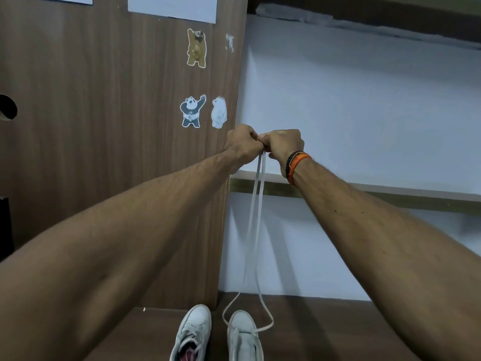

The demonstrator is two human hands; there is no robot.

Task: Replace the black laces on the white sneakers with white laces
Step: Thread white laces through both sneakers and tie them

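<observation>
White lace ends pinched in both hands' grip, hanging below.

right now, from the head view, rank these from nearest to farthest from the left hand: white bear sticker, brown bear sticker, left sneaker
From the left hand:
1. white bear sticker, just above and left on the wood panel.
2. brown bear sticker, higher on the same panel.
3. left sneaker, far below on the floor.

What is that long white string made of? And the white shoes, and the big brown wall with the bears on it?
White lace: looks like flat woven fabric, matte; it hangs limp and ribbon-like from both hands.
White sneakers: smooth, slightly shiny uppers, probably leather or a synthetic one.
Brown panel: wood-grain streaks, likely laminate or veneer.
</observation>
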